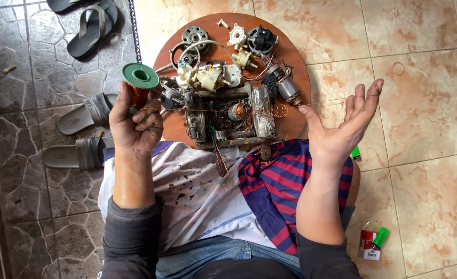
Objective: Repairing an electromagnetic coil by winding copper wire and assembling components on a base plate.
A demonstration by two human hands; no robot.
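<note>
my left hand (pixel 135 121) has its grip closed around the green spool of copper wire (pixel 139 82) just left of the round tabletop (pixel 295 67), my right hand (pixel 342 126) spread open, holding nothing i can see, right of it, mid-unspooling; next calls for steady tension.

Bright, even daylight, soft and without hard shadows. Mild glare on the glossy floor tiles (pixel 424 119) at right. Sharp focus in the centre; slight wide-angle bending toward the edges.
</note>
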